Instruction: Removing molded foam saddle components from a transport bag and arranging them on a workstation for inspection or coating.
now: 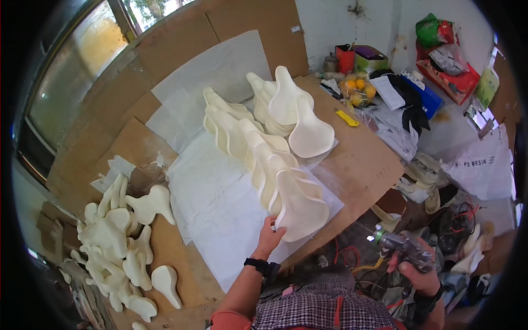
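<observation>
A long row of cream-coloured, smooth, curved pieces (264,148), each with a broad rounded end, lies nested on white sheets on the table. My left hand (269,236) holds the edge of the nearest piece (301,212), thumb on one side and fingers on the other. A shorter stack of like pieces (312,129) stands behind it to the right. Off the table's front right edge, my right hand (421,273) is wrapped round a spray gun (404,247) with a green ring near its nozzle. The nozzle points left, toward the row, and a faint mist shows before it.
Loose cream pieces (113,242) are heaped at the left. White sheets (206,192) cover brown board (363,170). A yellow utility knife (346,117) lies at the right, near bagged oranges (356,88). A yellow hose (367,267), red cords and clutter fill the lower right.
</observation>
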Available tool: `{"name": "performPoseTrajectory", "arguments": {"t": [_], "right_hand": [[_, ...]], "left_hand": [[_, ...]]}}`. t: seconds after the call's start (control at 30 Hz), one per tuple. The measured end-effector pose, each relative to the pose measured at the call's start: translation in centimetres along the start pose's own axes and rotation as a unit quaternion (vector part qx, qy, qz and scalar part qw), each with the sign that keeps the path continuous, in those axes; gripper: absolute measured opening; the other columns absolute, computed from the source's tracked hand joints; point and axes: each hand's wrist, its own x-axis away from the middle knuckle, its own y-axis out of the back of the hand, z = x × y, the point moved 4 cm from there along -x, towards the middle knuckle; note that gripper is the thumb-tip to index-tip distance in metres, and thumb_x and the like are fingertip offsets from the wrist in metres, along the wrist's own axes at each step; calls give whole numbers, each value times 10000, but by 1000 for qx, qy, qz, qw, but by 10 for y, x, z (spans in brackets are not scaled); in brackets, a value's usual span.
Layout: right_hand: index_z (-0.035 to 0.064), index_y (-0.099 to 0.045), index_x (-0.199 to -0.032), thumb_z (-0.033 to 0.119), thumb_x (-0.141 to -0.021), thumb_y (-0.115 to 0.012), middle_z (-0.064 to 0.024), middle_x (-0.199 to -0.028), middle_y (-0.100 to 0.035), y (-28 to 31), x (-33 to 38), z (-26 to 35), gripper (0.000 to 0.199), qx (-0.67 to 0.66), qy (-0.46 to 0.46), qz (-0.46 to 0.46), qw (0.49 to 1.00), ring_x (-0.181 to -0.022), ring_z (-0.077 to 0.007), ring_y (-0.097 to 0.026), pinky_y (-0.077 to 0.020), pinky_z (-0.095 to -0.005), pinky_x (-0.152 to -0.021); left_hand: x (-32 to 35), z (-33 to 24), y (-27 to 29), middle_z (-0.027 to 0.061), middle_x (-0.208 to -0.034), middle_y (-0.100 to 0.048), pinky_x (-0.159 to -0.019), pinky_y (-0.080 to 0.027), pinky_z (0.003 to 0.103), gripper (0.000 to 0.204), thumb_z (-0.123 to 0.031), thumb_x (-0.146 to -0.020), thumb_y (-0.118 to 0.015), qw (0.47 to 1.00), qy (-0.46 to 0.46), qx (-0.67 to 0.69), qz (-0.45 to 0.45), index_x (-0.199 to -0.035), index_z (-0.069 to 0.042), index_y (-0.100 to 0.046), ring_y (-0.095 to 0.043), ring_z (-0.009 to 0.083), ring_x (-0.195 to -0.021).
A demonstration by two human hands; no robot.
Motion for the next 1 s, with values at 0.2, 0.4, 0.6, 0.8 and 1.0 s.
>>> {"name": "performPoseTrajectory", "arguments": {"t": [0.2, 0.4, 0.6, 0.8, 1.0], "right_hand": [[6, -421, -1317, 144, -773, -715, -94, -909, -622, 40, -13, -1, 634, 19, 12, 39, 999, -811, -172, -614, -503, -307, -740], [24, -459, -1289, 89, -782, -717, -43, -936, -634, 62, -37, -8, 573, 150, -48, 137, 978, -835, -121, -608, -484, -270, -754], [29, -466, -1276, 85, -788, -705, -47, -879, -628, 63, -58, 12, 546, 65, 74, 100, 990, -792, -119, -604, -497, -267, -730], [25, -478, -1260, 95, -784, -716, -38, -870, -623, 80, -65, 0, 536, 137, 64, 121, 981, -783, -103, -593, -486, -263, -713], [31, -472, -1270, 64, -792, -705, -34, -929, -617, 78, -58, -5, 532, 77, 27, 124, 989, -839, -92, -585, -487, -254, -755]], "left_hand": [[27, -62, -9, 89, -992, -634, -675, -516, 254, 503, -133, -837, -657, 995, 30, 88, 20, -1297, -30, -483, -620, 146, -768], [77, -113, 87, 53, -1073, -637, -796, -494, 257, 412, -31, -877, -586, 980, -109, 103, -127, -1279, -6, -503, -601, 120, -904], [123, -92, 160, 63, -1162, -599, -905, -462, 323, 429, -83, -873, -603, 914, -86, 221, -328, -1285, -38, -491, -575, 168, -1027], [57, -75, 81, 45, -1105, -625, -917, -433, 288, 372, -98, -860, -612, 940, -102, 241, -217, -1217, -15, -549, -572, 135, -1002], [-36, -34, 18, 70, -1254, -528, -949, -401, 288, 455, -57, -850, -602, 976, -130, 37, -173, -1284, 1, -478, -491, 154, -1128]]}}
